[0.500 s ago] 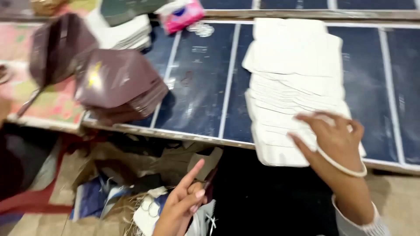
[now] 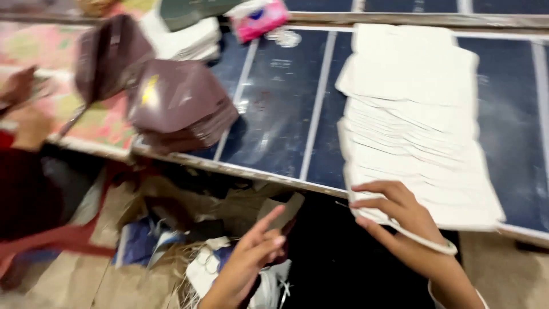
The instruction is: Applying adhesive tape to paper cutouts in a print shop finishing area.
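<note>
the near edge of the fanned stack of white cut sheets [image 2: 420, 143] is touched by the spread fingers of the right hand [image 2: 400, 214]; the left hand [image 2: 251, 257] is held loosely open, empty.

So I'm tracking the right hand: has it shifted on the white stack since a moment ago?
Yes. The right hand has slid toward the near edge of the white stack, fingers now at its bottom left corner.

Maroon pieces stack [image 2: 180, 109], pink packet [image 2: 262, 18], dark table [image 2: 280, 103].
</note>
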